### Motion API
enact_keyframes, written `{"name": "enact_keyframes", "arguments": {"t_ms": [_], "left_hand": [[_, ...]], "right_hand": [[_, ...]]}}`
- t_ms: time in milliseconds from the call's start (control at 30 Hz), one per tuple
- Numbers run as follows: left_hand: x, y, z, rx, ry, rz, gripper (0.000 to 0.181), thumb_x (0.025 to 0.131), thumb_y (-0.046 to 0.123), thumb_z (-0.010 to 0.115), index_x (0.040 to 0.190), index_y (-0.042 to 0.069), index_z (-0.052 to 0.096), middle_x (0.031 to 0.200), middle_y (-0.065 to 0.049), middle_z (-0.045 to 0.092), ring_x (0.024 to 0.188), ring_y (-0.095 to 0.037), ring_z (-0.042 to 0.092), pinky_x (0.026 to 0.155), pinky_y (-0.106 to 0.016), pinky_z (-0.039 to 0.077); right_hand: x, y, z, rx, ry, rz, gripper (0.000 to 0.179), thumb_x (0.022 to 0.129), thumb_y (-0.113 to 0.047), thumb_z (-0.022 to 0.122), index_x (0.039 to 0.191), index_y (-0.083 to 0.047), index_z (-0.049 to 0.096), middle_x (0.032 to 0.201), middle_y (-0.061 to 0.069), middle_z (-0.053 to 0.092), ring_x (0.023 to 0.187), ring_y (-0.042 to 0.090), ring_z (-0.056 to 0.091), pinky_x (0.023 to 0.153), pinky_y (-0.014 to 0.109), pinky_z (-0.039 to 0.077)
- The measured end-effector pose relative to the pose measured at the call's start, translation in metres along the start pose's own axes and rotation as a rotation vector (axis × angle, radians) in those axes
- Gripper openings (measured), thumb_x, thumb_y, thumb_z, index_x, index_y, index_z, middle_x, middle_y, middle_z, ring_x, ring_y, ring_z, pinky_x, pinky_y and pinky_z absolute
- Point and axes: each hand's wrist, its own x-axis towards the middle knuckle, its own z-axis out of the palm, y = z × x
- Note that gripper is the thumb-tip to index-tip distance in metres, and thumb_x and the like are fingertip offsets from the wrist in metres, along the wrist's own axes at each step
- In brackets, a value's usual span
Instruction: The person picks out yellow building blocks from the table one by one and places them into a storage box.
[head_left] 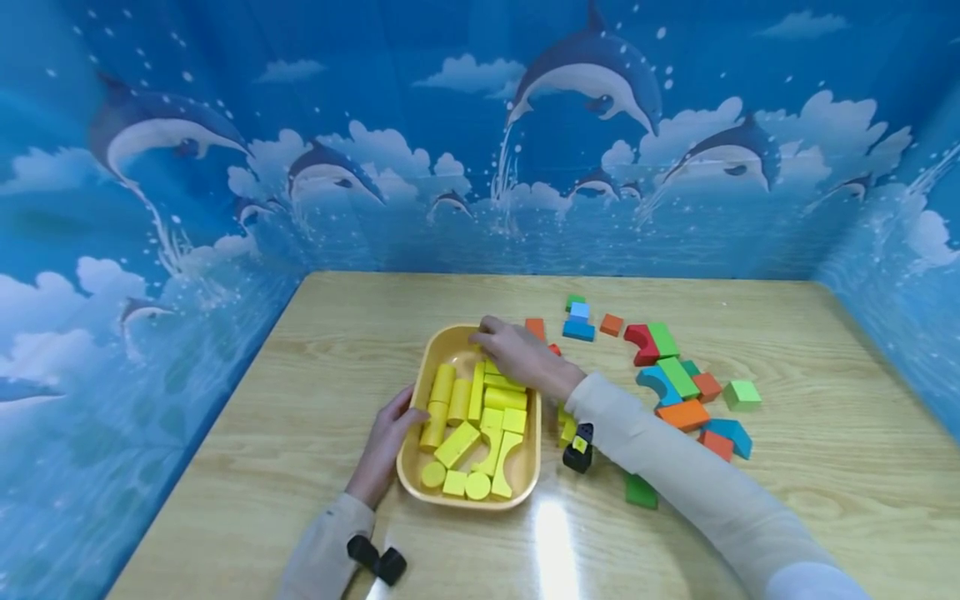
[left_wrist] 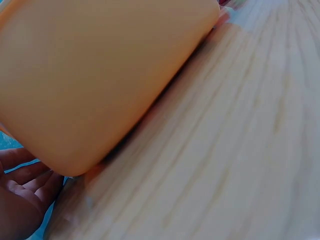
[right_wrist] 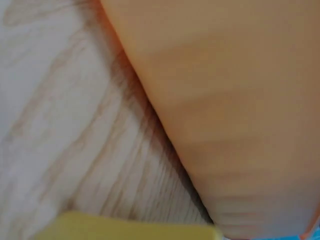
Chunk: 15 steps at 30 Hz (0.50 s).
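A yellow plastic tub (head_left: 468,501) stands on the table, holding many yellow blocks: cylinders, rectangular blocks, arches and squares. My left hand (head_left: 390,429) grips its left side, thumb over the rim and fingers along the outer wall; in the left wrist view the left hand (left_wrist: 22,192) shows at the tub's corner. Reaching over the right rim, my right hand (head_left: 513,348) has its bent fingers down inside the tub's far end. A bit of yellow shows below those fingertips, but whether they hold a block is hidden. The right wrist view shows the tub's outer wall (right_wrist: 225,115).
Beside the tub, under the right forearm, lie yellow blocks (head_left: 567,429); a yellow one (right_wrist: 135,229) is blurred in the right wrist view. Red, orange, green and blue blocks (head_left: 677,377) lie scattered to the right. A green block (head_left: 641,492) lies nearer. A dolphin-print curtain (head_left: 480,217) surrounds the table.
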Motion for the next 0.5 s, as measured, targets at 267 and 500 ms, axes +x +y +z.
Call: {"name": "enact_keyframes", "arguments": {"t_ms": [267, 500], "left_hand": [[-0.0008, -0.0008, -0.0004, -0.028, 0.002, 0.033, 0.06, 0.086, 0.01, 0.051, 0.146, 0.007, 0.041, 0.145, -0.02, 0.043, 0.129, -0.033, 0.045, 0.105, -0.045, 0.041], [-0.0003, -0.0013, 0.0001, -0.023, 0.005, 0.027, 0.06, 0.087, 0.011, 0.051, 0.146, 0.009, 0.041, 0.145, -0.018, 0.043, 0.129, -0.032, 0.045, 0.105, -0.044, 0.041]], "right_hand": [[0.0038, -0.0017, -0.0003, -0.146, -0.05, -0.007, 0.016, 0.095, -0.009, 0.058, 0.099, -0.005, 0.073, 0.095, 0.007, 0.062, 0.077, 0.016, 0.058, 0.063, 0.025, 0.052], [0.0016, -0.0039, -0.0019, -0.251, -0.118, -0.01, 0.02, 0.098, -0.013, 0.053, 0.098, -0.007, 0.072, 0.098, 0.007, 0.054, 0.073, 0.016, 0.048, 0.054, 0.023, 0.043]]}}
